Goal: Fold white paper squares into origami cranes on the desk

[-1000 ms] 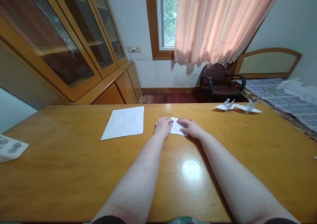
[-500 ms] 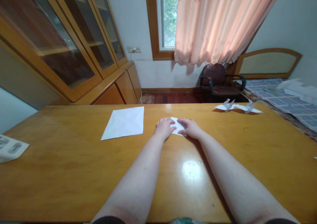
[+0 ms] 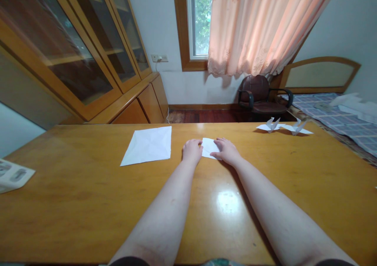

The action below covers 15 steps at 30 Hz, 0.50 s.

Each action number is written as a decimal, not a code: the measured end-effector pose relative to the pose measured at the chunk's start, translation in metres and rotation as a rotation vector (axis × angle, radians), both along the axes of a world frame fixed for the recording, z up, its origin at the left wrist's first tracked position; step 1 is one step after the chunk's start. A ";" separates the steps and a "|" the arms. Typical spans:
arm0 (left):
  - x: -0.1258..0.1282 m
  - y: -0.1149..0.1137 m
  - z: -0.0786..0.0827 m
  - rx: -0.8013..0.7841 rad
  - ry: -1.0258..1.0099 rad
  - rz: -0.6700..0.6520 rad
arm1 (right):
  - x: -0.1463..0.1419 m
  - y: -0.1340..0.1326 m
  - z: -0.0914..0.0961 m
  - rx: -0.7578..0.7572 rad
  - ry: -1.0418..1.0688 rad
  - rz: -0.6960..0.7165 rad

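A small folded white paper (image 3: 208,147) lies on the wooden table (image 3: 88,195), a little beyond the middle. My left hand (image 3: 192,150) rests at the paper's left edge, its fingers curled down onto it. My right hand (image 3: 225,150) lies on the right part of the paper, forefinger along the top edge and thumb at the near corner, pinching it. Both forearms stretch straight out across the table.
A larger creased white sheet (image 3: 148,144) lies flat to the left of my hands. Two folded paper cranes (image 3: 283,126) stand at the far right. A printed card (image 3: 13,174) sits at the left edge. Beyond the table are a dark office chair (image 3: 259,95), a bed (image 3: 347,121) and glass-door cabinets (image 3: 73,50).
My left hand has slid a little leftward off the folded paper to its edge, so more of the paper shows. My right hand has barely shifted.
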State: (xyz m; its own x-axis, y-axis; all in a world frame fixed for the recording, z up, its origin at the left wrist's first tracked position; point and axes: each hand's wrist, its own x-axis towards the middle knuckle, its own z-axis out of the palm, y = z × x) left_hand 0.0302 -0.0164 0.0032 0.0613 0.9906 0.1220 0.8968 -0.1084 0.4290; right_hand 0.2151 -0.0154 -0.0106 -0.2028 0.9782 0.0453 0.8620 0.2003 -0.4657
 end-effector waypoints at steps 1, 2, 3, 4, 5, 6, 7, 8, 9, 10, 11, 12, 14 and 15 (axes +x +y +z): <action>0.000 -0.001 0.001 0.019 -0.009 0.015 | 0.000 0.000 0.000 -0.004 0.001 0.001; 0.001 -0.001 0.003 0.045 -0.021 0.018 | 0.000 0.000 0.001 -0.006 0.001 0.002; 0.001 -0.002 0.004 0.075 -0.033 0.003 | 0.000 0.000 0.001 -0.006 0.002 0.006; 0.002 -0.002 0.005 0.100 -0.044 -0.030 | 0.000 0.000 0.001 -0.004 0.001 0.008; 0.003 -0.003 0.005 0.112 -0.050 -0.084 | -0.001 0.000 0.000 0.000 -0.002 0.000; 0.004 -0.003 0.005 0.111 -0.054 -0.154 | -0.001 0.000 0.000 0.008 -0.007 -0.021; 0.006 -0.004 0.005 0.101 -0.054 -0.234 | -0.001 0.001 -0.001 0.017 -0.014 -0.055; 0.007 -0.004 0.004 0.082 -0.049 -0.312 | 0.000 0.001 -0.002 0.025 -0.021 -0.096; 0.008 -0.005 0.004 0.060 -0.040 -0.377 | 0.000 0.001 -0.003 0.032 -0.026 -0.136; 0.009 -0.005 0.003 0.038 -0.027 -0.423 | 0.000 0.001 -0.004 0.037 -0.029 -0.166; 0.010 -0.006 0.002 0.019 -0.011 -0.451 | 0.000 0.001 -0.004 0.038 -0.028 -0.181; 0.010 -0.007 0.002 0.002 0.007 -0.464 | 0.000 0.001 -0.004 0.037 -0.025 -0.185; 0.011 -0.008 0.001 -0.027 0.041 -0.477 | -0.001 0.000 -0.003 0.039 -0.015 -0.181; 0.011 -0.008 0.000 -0.040 0.054 -0.484 | -0.001 -0.001 -0.002 0.043 -0.009 -0.181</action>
